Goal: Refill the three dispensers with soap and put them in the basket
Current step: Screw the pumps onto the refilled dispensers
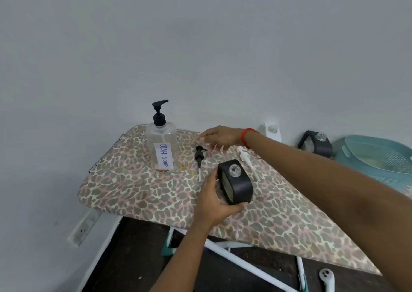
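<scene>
Ironing board (138, 193) | left grip (214, 204) holds black dispenser (236, 184) | right grip (220, 137) fingers relaxed

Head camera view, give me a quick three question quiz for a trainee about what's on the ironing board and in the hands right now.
1. True or false: the black dispenser held in the left hand has its pump fitted.
2. Where does the black pump lie? A. in the basket. B. on the ironing board. C. on the floor.
3. Fill in: the label on the clear pump bottle reads ___ SOAP.

Key: 1. False, its mouth is open with no pump in it. 2. B. 3. DISH.
</scene>
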